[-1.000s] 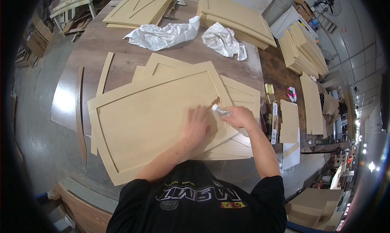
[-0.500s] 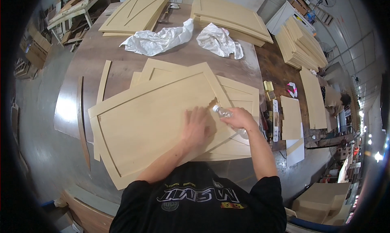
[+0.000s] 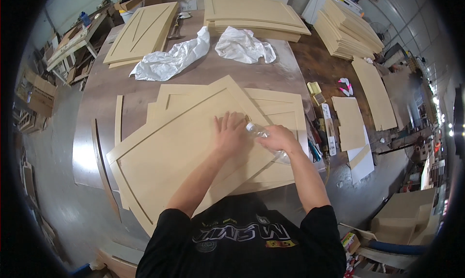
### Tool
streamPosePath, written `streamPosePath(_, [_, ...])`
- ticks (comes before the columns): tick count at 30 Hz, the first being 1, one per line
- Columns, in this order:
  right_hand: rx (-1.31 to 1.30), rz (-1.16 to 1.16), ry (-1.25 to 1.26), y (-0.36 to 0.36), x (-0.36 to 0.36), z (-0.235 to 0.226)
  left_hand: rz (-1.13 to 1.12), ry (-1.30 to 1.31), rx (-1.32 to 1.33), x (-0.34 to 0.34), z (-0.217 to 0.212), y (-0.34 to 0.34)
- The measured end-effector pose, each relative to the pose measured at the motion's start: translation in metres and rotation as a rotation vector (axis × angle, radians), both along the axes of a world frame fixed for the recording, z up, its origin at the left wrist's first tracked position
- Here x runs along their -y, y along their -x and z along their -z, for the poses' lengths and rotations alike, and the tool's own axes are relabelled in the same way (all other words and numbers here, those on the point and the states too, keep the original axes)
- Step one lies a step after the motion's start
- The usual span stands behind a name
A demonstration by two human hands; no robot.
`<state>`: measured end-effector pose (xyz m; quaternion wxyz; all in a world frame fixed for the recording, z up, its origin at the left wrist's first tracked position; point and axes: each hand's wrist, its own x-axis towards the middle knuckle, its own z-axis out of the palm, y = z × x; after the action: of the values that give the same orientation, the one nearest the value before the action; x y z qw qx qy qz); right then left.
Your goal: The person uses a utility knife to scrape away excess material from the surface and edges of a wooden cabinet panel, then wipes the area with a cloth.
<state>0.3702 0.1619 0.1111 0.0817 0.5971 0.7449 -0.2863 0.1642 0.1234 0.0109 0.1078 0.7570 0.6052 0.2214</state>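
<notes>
A framed wooden panel point(image 3: 169, 142) lies slanted over other panels at the near side of the table. My left hand point(image 3: 230, 135) rests on it with the fingers spread, close to the frame strip at its right end. My right hand point(image 3: 278, 138) is wrapped round a clear plastic bottle point(image 3: 259, 131) with a white cap. The bottle lies tilted low over the panel, its cap pointing at the left hand's fingertips. A small brown spot point(image 3: 247, 118) shows on the frame strip by those fingertips, partly hidden by them.
Two crumpled white sheets point(image 3: 173, 56) lie farther back on the table point(image 3: 92, 101). Stacks of panels point(image 3: 252, 16) stand behind them. Thin wooden strips point(image 3: 119, 118) lie at the left. Pink-and-white clamps point(image 3: 346, 86), a yellow box point(image 3: 314, 88) and tools point(image 3: 315, 147) sit at the right.
My left hand has moved away from me, up to the brown spot, and now covers part of it. My right hand still holds the bottle, cap near the spot. The whole view has shifted.
</notes>
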Motion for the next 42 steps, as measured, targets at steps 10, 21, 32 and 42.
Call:
streamPosePath(10, [0.006, 0.025, -0.002, 0.009, -0.002, -0.011, -0.01, -0.015, -0.031, 0.007, -0.01, 0.003])
streamPosePath(21, [-0.191, 0.047, -0.087, -0.008, 0.019, -0.005, 0.056, 0.068, 0.016, 0.008, -0.031, 0.001])
streamPosePath(32, [-0.91, 0.595, -0.405, -0.142, 0.027, 0.027, 0.05, -0.023, -0.061, 0.0, 0.004, 0.0])
streamPosePath(42, [-0.932, 0.991, -0.996, -0.253, -0.08, 0.093, 0.057, 0.057, -0.183, -0.002, -0.017, -0.01])
